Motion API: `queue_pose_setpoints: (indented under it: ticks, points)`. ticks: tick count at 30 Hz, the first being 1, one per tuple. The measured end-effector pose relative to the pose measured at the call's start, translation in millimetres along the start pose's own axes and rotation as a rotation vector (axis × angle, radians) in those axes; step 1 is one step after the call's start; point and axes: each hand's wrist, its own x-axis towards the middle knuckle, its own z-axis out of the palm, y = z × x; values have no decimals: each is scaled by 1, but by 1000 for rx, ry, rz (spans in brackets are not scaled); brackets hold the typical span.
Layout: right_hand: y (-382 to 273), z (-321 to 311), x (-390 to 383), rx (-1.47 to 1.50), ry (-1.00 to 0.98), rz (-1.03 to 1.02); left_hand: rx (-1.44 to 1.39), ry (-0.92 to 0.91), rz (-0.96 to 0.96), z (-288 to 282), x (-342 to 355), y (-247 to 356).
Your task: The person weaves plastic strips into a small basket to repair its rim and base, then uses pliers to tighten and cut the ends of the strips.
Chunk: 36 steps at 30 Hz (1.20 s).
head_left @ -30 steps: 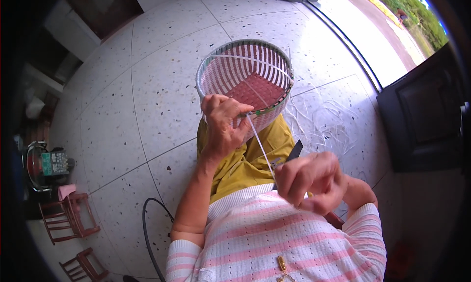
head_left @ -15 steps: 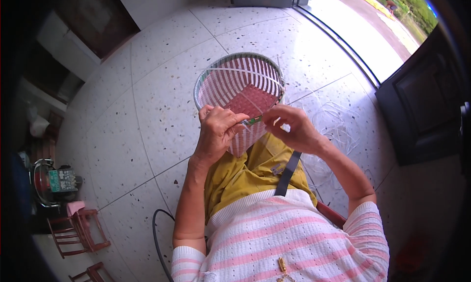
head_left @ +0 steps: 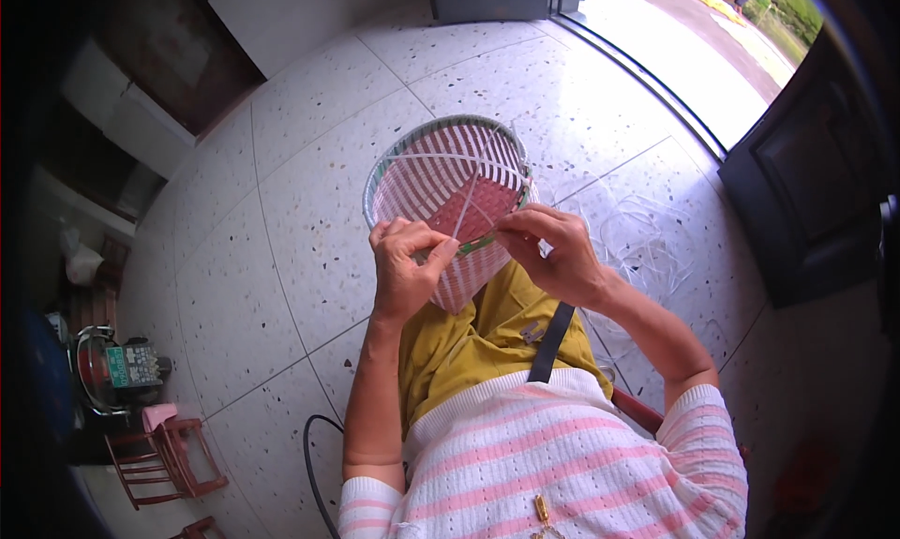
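Observation:
A tapered woven basket point(head_left: 473, 275) in pink and white strips leans against my yellow trousers, its round mouth facing up and away. My left hand point(head_left: 405, 265) is closed on the near left of the rim, thumb pressed at the edge. From beside that thumb a narrow white plastic strip point(head_left: 468, 206) runs up across the mouth. My right hand point(head_left: 553, 253) pinches at the near right rim; what lies between its fingertips is too small to make out. Between both hands the rim shows a green binding point(head_left: 476, 246).
Loose white strips point(head_left: 647, 244) lie tangled on the speckled tile floor right of the basket. A dark door point(head_left: 797, 183) stands by the bright doorway at right. At left are a small wooden chair point(head_left: 173, 459) and a machine with a green plate point(head_left: 131, 366).
The white strip now stretches up from my left thumb across the basket's mouth. My right hand has come down slightly with its fingers closer together, and the basket's mouth has shifted a little left.

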Motion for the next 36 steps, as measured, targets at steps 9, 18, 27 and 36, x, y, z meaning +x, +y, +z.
queue_pose_setpoints:
  ticks: [9,18,27,36]
  points:
    - [11,-4,9,-277,-121,-291,9,-31,-62,-6,1,-2]
    - [21,21,21,-288,-483,-174,44,-109,-147,-6,5,5]
    - [17,24,27,-43,-349,-84,36,-157,-219,-3,8,-6]
    - [22,17,36,-210,-694,40,20,37,-24,-37,4,2]
